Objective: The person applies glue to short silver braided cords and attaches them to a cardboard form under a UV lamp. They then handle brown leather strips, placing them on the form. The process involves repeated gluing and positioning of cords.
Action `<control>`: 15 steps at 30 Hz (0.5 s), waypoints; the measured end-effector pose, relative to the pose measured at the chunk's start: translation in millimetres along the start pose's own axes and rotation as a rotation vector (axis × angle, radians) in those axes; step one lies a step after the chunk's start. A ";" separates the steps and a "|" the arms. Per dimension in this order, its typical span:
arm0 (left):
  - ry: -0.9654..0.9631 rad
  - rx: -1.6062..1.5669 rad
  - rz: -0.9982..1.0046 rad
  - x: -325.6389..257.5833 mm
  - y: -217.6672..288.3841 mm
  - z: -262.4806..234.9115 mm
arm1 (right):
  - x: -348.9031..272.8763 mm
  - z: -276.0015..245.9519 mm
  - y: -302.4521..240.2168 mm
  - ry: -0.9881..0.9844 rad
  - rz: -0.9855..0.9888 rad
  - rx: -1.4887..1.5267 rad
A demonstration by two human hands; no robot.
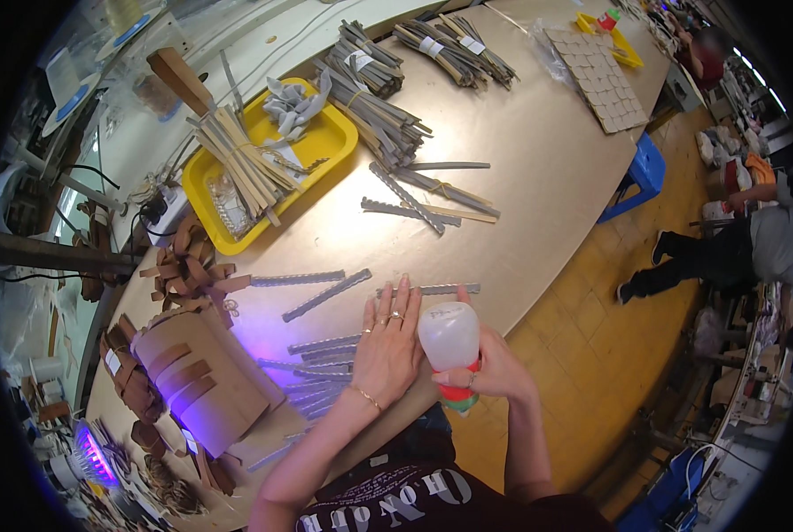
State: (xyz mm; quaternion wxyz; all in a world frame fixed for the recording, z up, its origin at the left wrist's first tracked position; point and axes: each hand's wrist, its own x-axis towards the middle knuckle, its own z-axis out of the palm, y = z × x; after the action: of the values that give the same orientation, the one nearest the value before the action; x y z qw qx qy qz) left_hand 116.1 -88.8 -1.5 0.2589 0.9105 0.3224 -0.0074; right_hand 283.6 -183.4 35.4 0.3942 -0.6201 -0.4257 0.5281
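Observation:
My left hand (386,355) lies flat with its fingers stretched out, the fingertips on the left end of a narrow grey strip (449,289). Silvery edging runs along that strip. Gripped in my right hand (503,371) is a translucent white squeeze bottle (449,335) with a red and green top, its top end turned toward me. My right index fingertip reaches near the strip's right end. Several similar strips (325,346) lie beside and partly behind my left hand and forearm. Two more strips (327,295) rest just beyond them.
A yellow tray (347,133) holds bundled strips and grey scraps. Bundles of grey strips (383,124) lie at the back. At left are a curved brown board (228,390) with strips on it and a purple-lit lamp (95,454). A blue stool (637,177) and another person (733,235) are at right.

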 end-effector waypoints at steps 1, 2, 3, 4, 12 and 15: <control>0.011 0.038 -0.009 -0.5 2.2 -0.3 | -1.1 0.7 -0.3 0.035 -0.014 -0.038; 0.000 0.050 -0.030 -0.6 4.2 -0.6 | -1.8 1.1 -0.3 0.042 -0.011 -0.053; -0.006 0.069 -0.047 -0.6 5.8 -1.1 | -2.4 1.5 0.3 0.048 -0.009 -0.067; 0.018 0.099 -0.053 -0.1 7.0 -1.3 | -3.2 1.7 1.4 0.065 -0.024 -0.088; -0.016 0.029 -0.097 3.6 8.7 -1.8 | -7.3 6.4 14.3 0.137 0.093 0.134; 0.004 0.062 -0.118 4.1 11.0 1.8 | -9.4 6.1 13.5 0.157 0.130 0.161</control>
State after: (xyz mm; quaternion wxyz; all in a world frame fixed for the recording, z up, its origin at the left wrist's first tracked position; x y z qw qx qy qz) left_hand 126.1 -94.5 1.3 0.2290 0.8976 0.3754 -0.0309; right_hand 278.3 -196.5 24.9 0.4396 -0.6521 -0.3090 0.5348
